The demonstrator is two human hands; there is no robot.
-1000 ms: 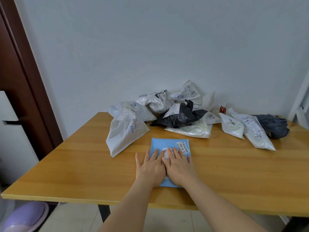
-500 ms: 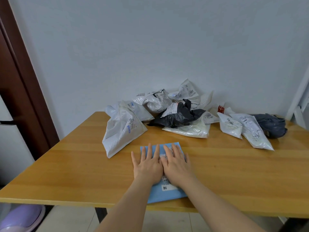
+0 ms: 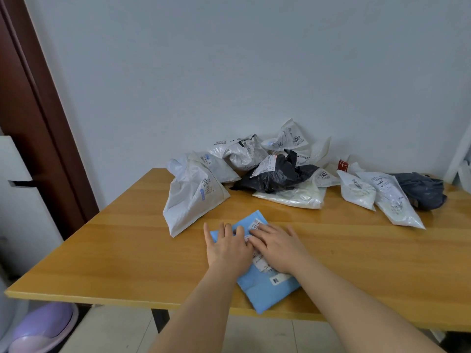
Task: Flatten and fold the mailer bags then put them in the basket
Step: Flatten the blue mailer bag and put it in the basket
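A blue mailer bag [image 3: 265,291] with white shipping labels lies flat near the front edge of the wooden table [image 3: 122,250], turned at an angle. My left hand [image 3: 226,247] presses on its left part with straight fingers. My right hand [image 3: 277,247] lies flat beside it on the labels. Behind them sits a pile of crumpled mailers: a large white bag [image 3: 191,197], a black bag [image 3: 275,175], and more white bags [image 3: 293,194]. A purple basket [image 3: 40,327] stands on the floor under the table's left corner.
More white mailers [image 3: 392,197] and a dark grey bag [image 3: 420,189] lie at the right rear of the table. A brown door frame [image 3: 38,110] and a white cabinet [image 3: 17,200] stand at the left. A grey wall backs the table.
The blue bag has been unfolded toward me and turned at an angle, so it now reaches the table's front edge. Both hands stayed flat on it and shifted slightly.
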